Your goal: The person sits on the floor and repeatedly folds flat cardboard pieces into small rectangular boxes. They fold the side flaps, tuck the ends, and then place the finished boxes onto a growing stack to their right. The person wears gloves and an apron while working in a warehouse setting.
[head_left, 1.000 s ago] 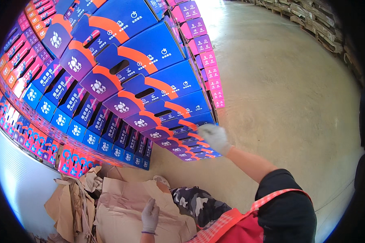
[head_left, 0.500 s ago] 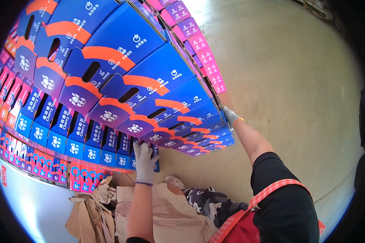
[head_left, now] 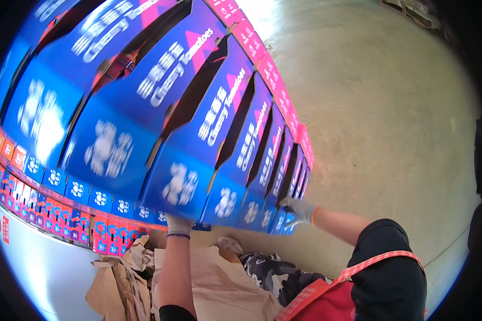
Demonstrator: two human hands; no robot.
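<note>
A long row of blue and purple cartons (head_left: 185, 184) with pink triangles and white fruit pictures slants across the view, dark gaps showing between them. Under its near edge is my left hand (head_left: 178, 224), in a pale glove; the cartons hide its fingers. Toward the row's right end, my gloved right hand (head_left: 301, 209) grips the lower corner of the blue cartons, fingers bent over the edge. Some of the nearer printing is smeared by motion. Pink cartons (head_left: 272, 75) run along the row's far side.
Below at left, more small red and blue cartons (head_left: 99, 232) stand in rows by a white panel (head_left: 43, 267). Crumpled brown paper (head_left: 219, 278) lies around my feet, one shoe (head_left: 230, 245) beside it. Concrete floor (head_left: 391, 123) stretches to the right.
The row has turned: orange-arched faces with oval hand holes showed before, pink-triangle faces now. My right hand came down and nearer; my left hand slid slightly left, its fingers now hidden.
</note>
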